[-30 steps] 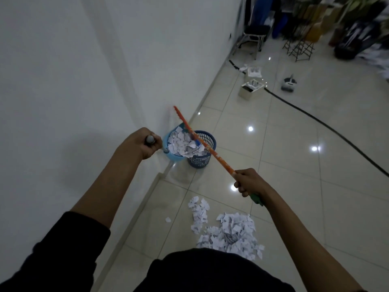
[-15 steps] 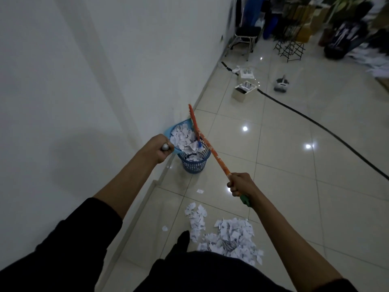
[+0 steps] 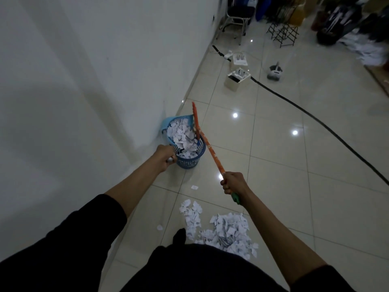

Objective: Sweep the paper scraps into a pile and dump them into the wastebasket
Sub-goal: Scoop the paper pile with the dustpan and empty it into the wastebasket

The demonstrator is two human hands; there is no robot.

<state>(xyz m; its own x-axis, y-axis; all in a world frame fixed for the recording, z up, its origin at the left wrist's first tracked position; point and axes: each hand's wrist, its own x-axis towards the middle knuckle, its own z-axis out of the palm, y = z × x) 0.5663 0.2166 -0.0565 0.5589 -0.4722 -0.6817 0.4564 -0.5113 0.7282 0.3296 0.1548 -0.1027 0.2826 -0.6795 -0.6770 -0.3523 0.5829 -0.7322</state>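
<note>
A dark blue mesh wastebasket (image 3: 189,160) stands on the tiled floor against the white wall, with white paper scraps inside. A light blue dustpan (image 3: 168,123), loaded with scraps, is tipped over the basket's rim. My left hand (image 3: 164,154) grips the dustpan's grey handle beside the basket. My right hand (image 3: 232,183) grips the orange broom handle (image 3: 212,153); the stick slants up and left across the basket and the dustpan. A pile of paper scraps (image 3: 225,232) lies on the floor near my feet, with a few stray bits (image 3: 194,187) around it.
A black cable (image 3: 315,121) runs diagonally across the floor at the right. Small white boxes (image 3: 236,77) and a grey device (image 3: 274,72) sit further back. A chair (image 3: 236,15), wire racks and clutter fill the far end of the room.
The dustpan has tipped steeper over the basket and scraps have slid into it. My left hand dropped lower beside the basket. The broom stick swung more upright.
</note>
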